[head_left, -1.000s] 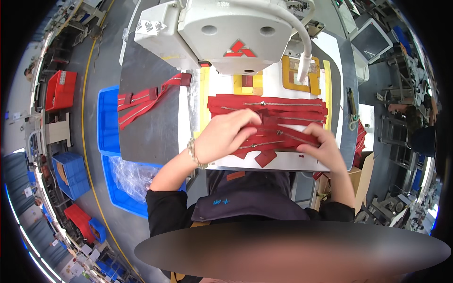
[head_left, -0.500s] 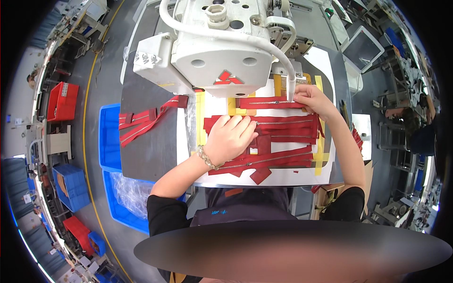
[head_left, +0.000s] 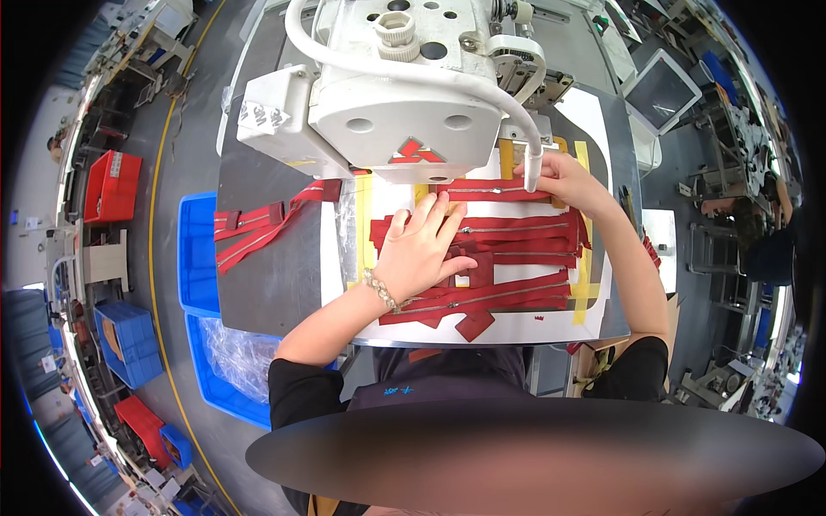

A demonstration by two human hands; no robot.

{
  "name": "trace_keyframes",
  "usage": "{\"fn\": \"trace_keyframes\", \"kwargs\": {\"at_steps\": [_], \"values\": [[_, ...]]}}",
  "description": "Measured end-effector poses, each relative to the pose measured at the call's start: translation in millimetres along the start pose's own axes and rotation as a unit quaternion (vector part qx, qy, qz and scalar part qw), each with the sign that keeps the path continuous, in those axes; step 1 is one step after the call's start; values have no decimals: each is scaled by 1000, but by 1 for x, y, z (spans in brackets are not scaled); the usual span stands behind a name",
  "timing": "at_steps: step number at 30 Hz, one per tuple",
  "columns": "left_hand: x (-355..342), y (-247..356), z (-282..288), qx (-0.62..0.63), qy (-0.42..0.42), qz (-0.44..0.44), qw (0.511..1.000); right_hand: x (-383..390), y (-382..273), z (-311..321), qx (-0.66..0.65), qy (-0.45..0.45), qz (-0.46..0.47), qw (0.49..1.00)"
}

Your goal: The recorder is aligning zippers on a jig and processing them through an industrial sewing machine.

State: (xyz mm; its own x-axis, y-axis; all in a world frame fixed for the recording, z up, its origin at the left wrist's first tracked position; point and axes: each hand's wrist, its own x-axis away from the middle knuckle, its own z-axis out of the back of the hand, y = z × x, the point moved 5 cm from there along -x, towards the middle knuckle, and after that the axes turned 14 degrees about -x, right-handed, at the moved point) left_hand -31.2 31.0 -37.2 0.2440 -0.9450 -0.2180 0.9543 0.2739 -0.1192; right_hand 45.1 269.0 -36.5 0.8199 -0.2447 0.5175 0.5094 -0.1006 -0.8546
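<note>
Red angular emblem [head_left: 420, 152] on the white sewing-machine head's front face, top centre. Small pale label [head_left: 462, 281] among the red zipper strips, just right of the left hand. Grey tilted screen [head_left: 661, 90], white-framed, upper right beyond the table. Clear plastic bag [head_left: 243, 357] in the blue bin, lower left.

We noted the sewing machine [head_left: 404, 95] stood at the far side of the desk [head_left: 267, 284]. Zipper strips [head_left: 516, 249] lay on a template board [head_left: 551, 322] in front of it. The left hand [head_left: 422, 254] rested flat on the strips; the right hand [head_left: 564, 176] lay behind them, beside the machine's tube [head_left: 532, 163]. More strips [head_left: 258, 228] lay left. Bins [head_left: 196, 258] stood off the desk's left edge.
</note>
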Motion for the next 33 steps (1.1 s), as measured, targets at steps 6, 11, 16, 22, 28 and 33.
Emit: {"fn": "trace_keyframes", "kwargs": {"at_steps": [6, 11, 16, 22, 28, 33], "values": [[0, 0, -3, 2, -4, 7, 1000, 27, -32, 22, 286, 110, 84, 948], [0, 0, -6, 1, -8, 9, 1000, 38, -39, 27, 378, 157, 93, 908], [0, 2, -5, 1, -3, 9, 1000, 21, -39, 11, 373, 207, 278, 861], [0, -9, 6, 45, 48, 1, 998, -45, 3, -40, 221, 123, 391, 885], [-2, -20, 31, 98, 189, -78, 974, -51, -13, -55, 136, 97, 420, 892], [1, -23, 29, 185, 183, -116, 959, 0, -41, -78, 172, -6, 389, 905]]}}
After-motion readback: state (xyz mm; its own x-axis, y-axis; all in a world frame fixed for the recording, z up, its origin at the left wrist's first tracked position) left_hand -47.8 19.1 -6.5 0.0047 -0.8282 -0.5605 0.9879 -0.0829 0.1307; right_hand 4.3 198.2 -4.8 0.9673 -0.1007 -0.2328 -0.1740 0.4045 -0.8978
